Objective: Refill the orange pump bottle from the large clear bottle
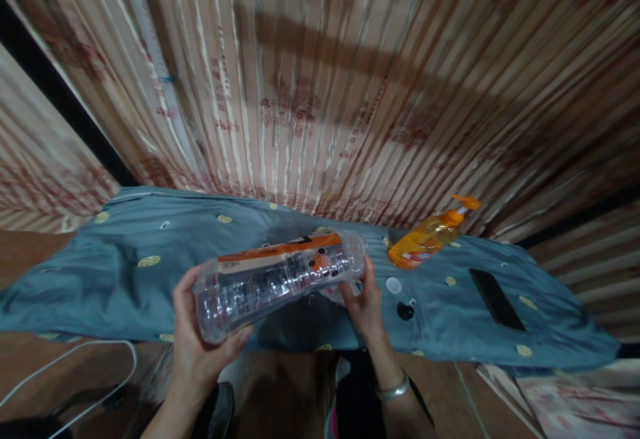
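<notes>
A clear, empty plastic bottle point(273, 280) with an orange and white label lies sideways in my hands above a teal cloth point(125, 272). My left hand point(197, 346) cups the bottle's base, fingers wrapped round it. My right hand point(367, 302) grips the neck end, where something white shows under the fingers. A small white cap point(393, 285) and a small black piece point(405, 310) lie on the cloth just right of my right hand. A silver bangle point(393, 390) sits on my right wrist.
An orange pump bottle point(430, 237) lies on its side at the cloth's far right. A black phone point(497, 299) lies flat farther right. Striped pinkish curtains point(320, 79) hang behind. A white cable point(75, 366) runs over the brown floor at the lower left.
</notes>
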`<action>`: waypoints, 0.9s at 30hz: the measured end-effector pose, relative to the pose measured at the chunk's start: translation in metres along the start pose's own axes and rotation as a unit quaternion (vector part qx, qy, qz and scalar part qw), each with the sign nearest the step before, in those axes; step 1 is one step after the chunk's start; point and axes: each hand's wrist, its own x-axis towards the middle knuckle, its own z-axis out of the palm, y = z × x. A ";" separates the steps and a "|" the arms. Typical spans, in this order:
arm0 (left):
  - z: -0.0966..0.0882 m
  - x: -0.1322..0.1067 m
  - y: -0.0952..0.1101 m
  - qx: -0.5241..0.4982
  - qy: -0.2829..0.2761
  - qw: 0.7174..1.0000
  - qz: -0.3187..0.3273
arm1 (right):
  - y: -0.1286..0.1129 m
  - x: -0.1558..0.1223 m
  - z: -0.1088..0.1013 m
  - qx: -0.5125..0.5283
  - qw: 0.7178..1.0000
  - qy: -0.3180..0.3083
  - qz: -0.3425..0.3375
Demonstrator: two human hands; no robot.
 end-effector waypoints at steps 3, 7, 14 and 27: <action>-0.008 0.004 -0.012 0.013 -0.007 1.000 0.015 | 0.000 0.000 0.000 0.003 1.000 0.000 0.001; -0.013 0.006 -0.021 0.017 -0.049 0.998 0.023 | 0.000 0.000 0.000 0.009 1.000 -0.002 0.008; -0.012 0.005 -0.018 0.014 -0.039 0.999 0.011 | -0.003 0.001 0.000 0.020 1.000 -0.007 0.010; -0.007 0.004 -0.009 0.004 -0.024 1.000 -0.014 | -0.004 0.001 -0.001 0.011 1.000 -0.007 0.012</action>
